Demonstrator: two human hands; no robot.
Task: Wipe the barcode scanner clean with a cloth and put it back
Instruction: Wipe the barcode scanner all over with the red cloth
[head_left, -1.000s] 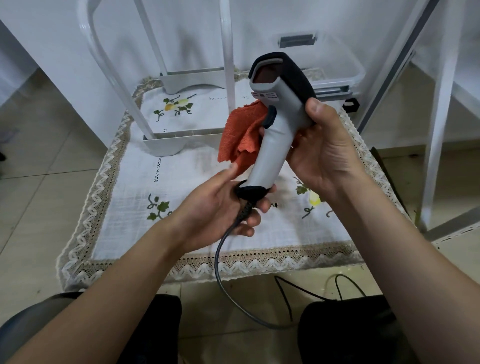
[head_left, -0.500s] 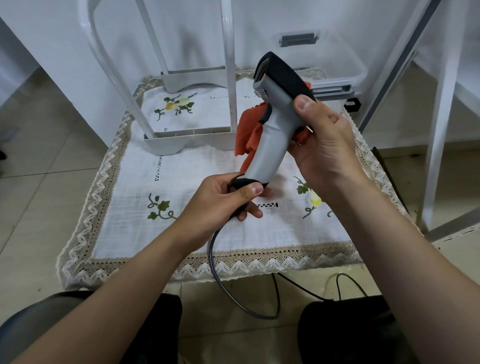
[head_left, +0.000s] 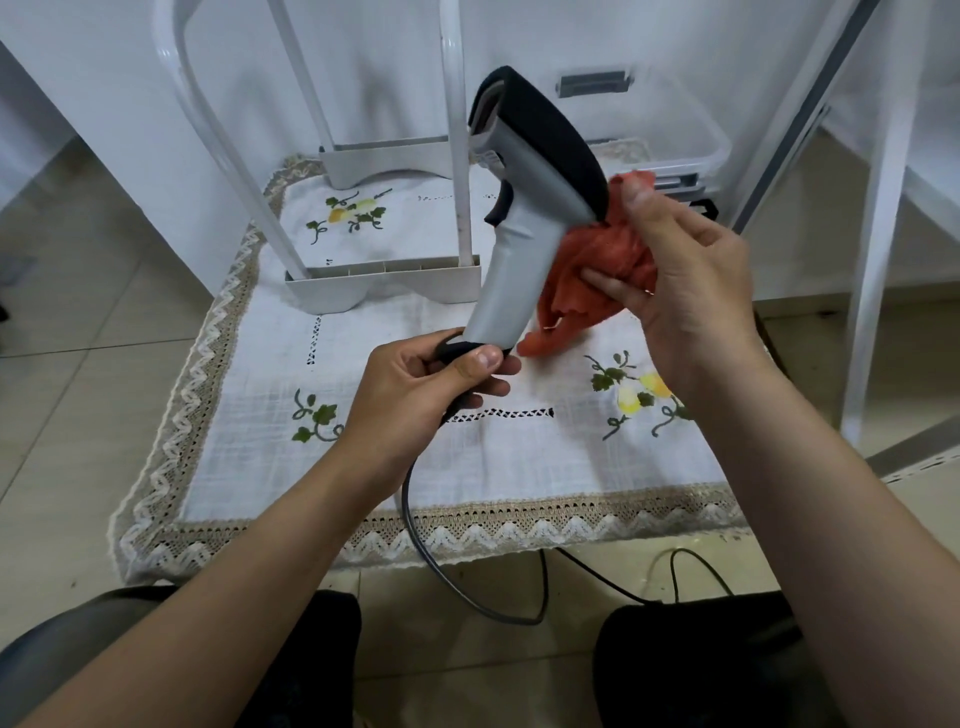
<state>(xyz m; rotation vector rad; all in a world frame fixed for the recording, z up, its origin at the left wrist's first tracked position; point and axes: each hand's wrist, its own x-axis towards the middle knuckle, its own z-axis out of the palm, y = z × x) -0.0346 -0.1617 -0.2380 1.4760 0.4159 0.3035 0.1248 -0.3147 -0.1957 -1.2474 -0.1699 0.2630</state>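
Smooth grey pistol-shaped scanner (head_left: 511, 244), crumpled orange terry cloth (head_left: 597, 270), lace-edged tablecloth (head_left: 467, 457)

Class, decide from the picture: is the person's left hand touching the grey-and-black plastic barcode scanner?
Touching. The head view shows the left hand gripping the grey-and-black barcode scanner at its black base, thumb across it.

Cannot see the butt of the scanner (head_left: 519, 218) inside the left hand (head_left: 415, 387) — nor where the cable (head_left: 414, 525) ends, nor the cloth (head_left: 597, 254) within the right hand (head_left: 696, 296).
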